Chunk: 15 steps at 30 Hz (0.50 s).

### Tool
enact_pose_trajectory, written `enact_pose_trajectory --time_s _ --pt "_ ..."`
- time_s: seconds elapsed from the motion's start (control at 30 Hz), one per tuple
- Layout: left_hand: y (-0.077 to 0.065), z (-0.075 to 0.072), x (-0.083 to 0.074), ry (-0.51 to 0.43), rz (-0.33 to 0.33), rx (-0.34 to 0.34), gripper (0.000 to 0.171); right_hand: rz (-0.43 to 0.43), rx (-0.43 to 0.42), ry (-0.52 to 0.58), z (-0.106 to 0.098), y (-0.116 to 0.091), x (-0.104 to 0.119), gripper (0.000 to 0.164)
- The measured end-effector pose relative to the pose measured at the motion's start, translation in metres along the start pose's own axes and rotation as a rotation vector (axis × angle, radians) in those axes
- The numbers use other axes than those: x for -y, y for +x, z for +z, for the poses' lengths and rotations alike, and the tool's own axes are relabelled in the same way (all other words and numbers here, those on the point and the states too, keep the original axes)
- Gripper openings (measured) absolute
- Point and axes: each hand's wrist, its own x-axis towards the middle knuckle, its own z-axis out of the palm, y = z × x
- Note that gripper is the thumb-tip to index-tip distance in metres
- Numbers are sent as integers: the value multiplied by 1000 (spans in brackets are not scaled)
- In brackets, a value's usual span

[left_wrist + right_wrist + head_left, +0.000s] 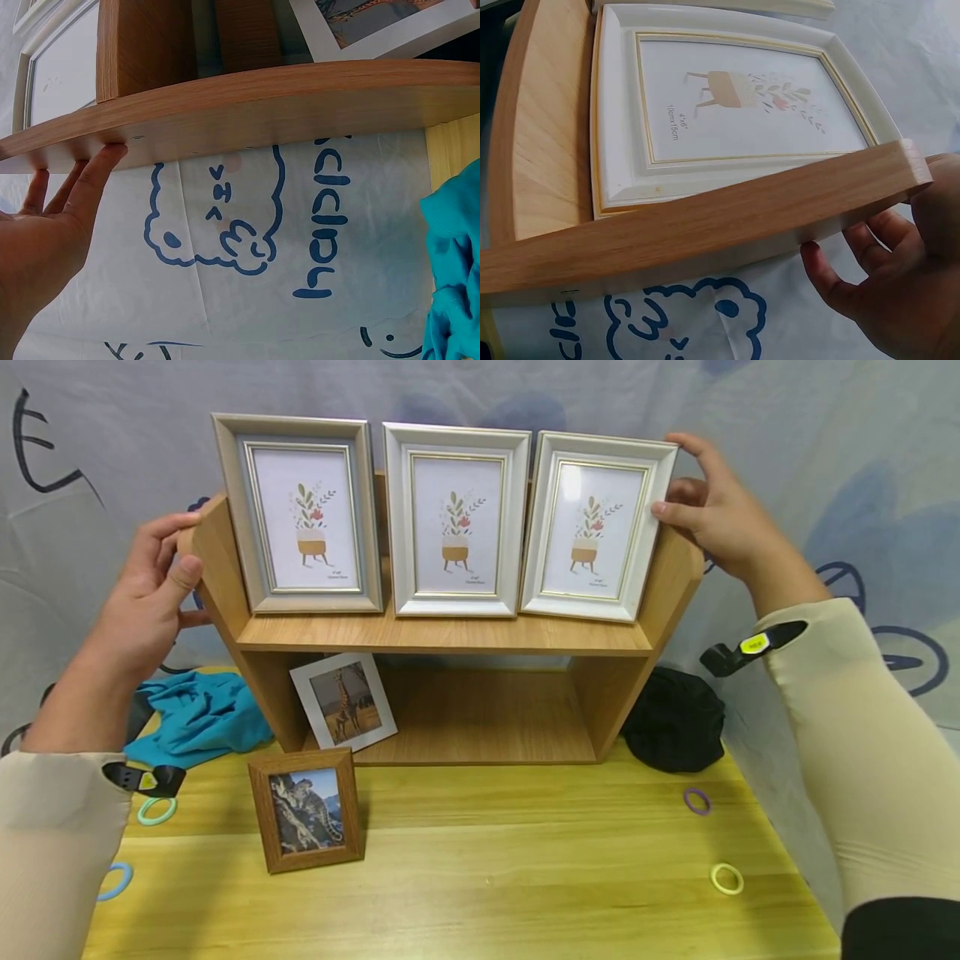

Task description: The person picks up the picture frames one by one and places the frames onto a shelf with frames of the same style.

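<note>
A two-tier wooden shelf (446, 639) stands on the table, and my left hand (150, 597) holds its left side panel near the top. In the left wrist view fingertips (112, 152) touch the panel's outer face. Three light picture frames lean upright on the upper tier: left frame (243, 527), middle frame (401, 527) and right frame (542, 527), which tilts slightly. My right hand (720, 518) pinches the right frame by its upper right edge. In the right wrist view other fingers (829, 281) are against the right panel's outside; the panel hides part of the hand.
A white giraffe frame (380, 710) leans tilted in the lower tier. The brown-framed snow leopard picture (258, 793) stands on the yellow table (525, 860). Teal cloth (202, 710) and a black cloth (675, 718) flank the shelf. Coloured rings, including a purple one (686, 800), lie at both sides.
</note>
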Motion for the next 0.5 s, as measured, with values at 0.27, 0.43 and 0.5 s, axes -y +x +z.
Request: enact_pose_trajectory --time_s 0.27,0.43,0.5 --pt "1 0 2 -26 5 -2 50 -7 5 69 -1 2 -1 74" --pt "1 -1 2 -18 1 -1 50 -3 10 30 -2 1 -1 75" --pt "1 -1 2 -19 0 0 51 -2 19 25 -3 1 -2 76"
